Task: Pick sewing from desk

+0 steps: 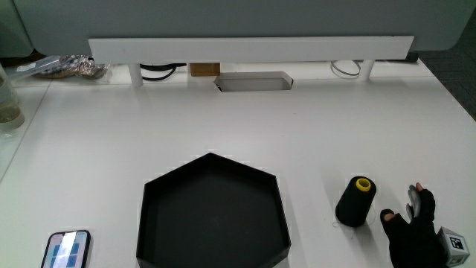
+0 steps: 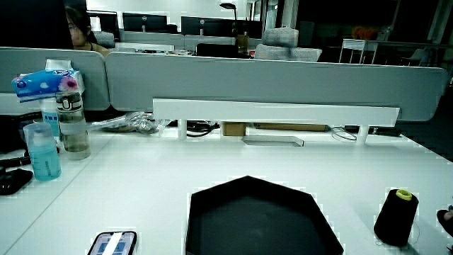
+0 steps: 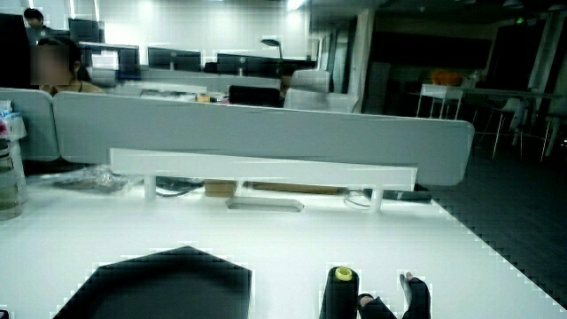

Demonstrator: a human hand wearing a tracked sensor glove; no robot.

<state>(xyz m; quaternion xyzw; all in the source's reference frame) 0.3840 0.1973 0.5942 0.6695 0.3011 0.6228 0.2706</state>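
Your hand sat just beside the black thread spool, at about its four o'clock, fingers loosely spread and holding nothing. The spool stood upright on the table beside the black tray. Better to have wrapped its middle and lifted straight up.

Layout on the table

1 tray sits near the table's edge closest to the person, with 1 phone beside it at that same edge. 1 thread spool stands upright between the tray and the hand, apart from the tray and just beside the hand, which is slightly nearer to the person. 1 low shelf runs along the table's edge farthest from the person; 2 bottles stand near a corner there.
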